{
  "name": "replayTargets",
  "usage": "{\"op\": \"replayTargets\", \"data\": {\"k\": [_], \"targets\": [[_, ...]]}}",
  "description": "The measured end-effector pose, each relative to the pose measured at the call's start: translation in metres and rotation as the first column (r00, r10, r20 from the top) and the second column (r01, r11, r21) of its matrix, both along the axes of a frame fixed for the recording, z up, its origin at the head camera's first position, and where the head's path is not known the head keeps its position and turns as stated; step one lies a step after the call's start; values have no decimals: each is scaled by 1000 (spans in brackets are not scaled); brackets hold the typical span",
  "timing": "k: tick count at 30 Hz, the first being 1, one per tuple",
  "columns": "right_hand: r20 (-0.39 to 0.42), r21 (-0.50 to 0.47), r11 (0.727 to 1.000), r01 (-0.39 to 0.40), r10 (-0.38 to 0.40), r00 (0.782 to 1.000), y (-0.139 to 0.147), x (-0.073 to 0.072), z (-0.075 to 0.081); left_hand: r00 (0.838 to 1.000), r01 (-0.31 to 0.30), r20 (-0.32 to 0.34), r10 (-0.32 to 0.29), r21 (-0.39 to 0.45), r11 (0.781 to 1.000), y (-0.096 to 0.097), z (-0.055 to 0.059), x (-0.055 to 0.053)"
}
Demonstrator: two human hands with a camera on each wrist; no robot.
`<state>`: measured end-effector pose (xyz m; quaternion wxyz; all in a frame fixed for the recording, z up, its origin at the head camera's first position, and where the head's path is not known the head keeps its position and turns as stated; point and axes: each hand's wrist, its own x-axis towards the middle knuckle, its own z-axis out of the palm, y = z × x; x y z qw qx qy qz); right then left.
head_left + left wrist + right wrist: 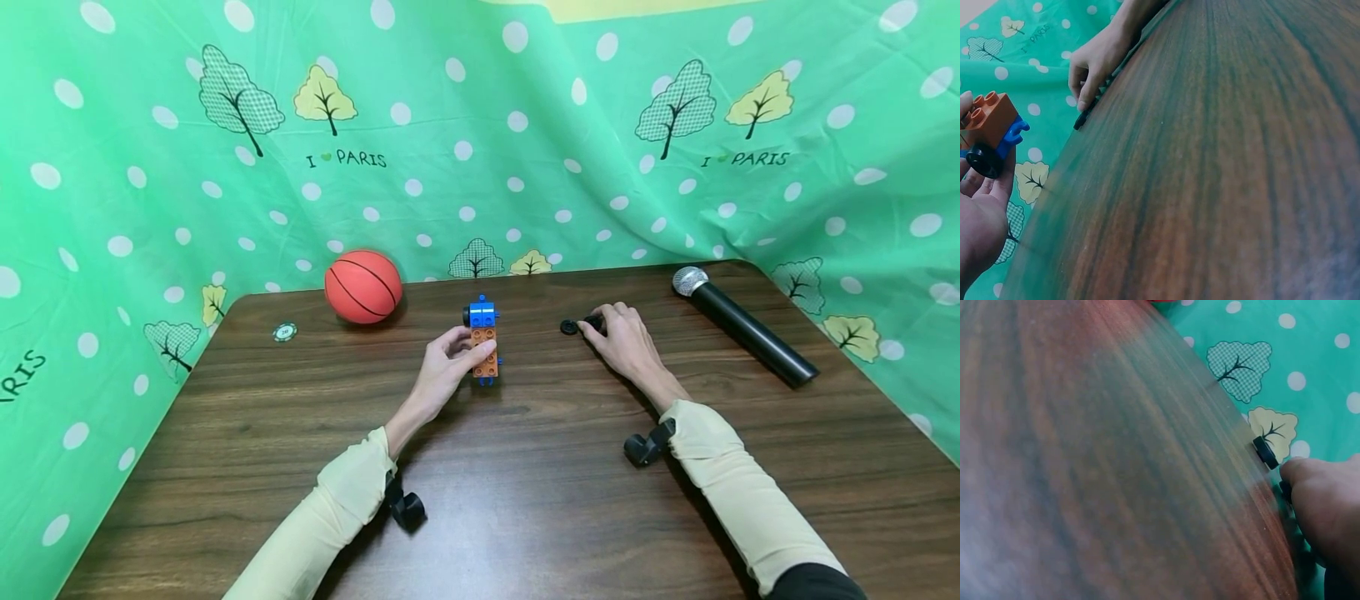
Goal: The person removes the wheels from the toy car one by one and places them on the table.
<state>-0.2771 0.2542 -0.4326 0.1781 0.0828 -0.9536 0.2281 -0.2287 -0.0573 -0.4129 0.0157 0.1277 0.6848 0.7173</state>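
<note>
My left hand (446, 367) grips a toy block car (484, 317), with the thumb on top of its studded orange body. Blue parts stick out at its ends and side in the head view. One black wheel (984, 160) is fitted to it, seen from the left wrist. Over to the right, my right hand (626, 343) reaches down to the tabletop and pinches a small black wheel (595, 321), which the fingers partly cover. A loose black wheel (569, 327) lies just left of those fingertips, also visible as a dark wheel (1265, 453) in the right wrist view.
An orange-red toy basketball (363, 287) sits at the back left of the brown wooden table (510, 500). Left of it lies a poker chip (285, 332). A black microphone (742, 325) with a silver head rests at the right. Green printed cloth (450, 125) hangs behind.
</note>
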Motion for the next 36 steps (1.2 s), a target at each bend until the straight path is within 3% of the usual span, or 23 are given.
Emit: {"op": "replayTargets", "data": {"k": [15, 21, 28, 31, 36], "targets": [[-16, -75, 997, 1, -2, 1000, -1, 3, 3, 999, 28, -15, -28, -12, 1000, 0, -2, 0], [-116, -103, 986, -133, 121, 986, -18, 11, 13, 998, 65, 0, -65, 9, 998, 1, -1, 0], [-189, -152, 920, -361, 332, 924, -55, 28, 32, 995, 100, -26, -100, -23, 995, 2, -1, 1], [-161, -231, 882, -411, 382, 910, -69, 33, 39, 991, 129, -36, -131, -40, 991, 2, 0, 1], [-48, -389, 820, -420, 437, 898, -84, 40, 49, 981, 187, -51, -188, -31, 982, 2, 0, 3]]}}
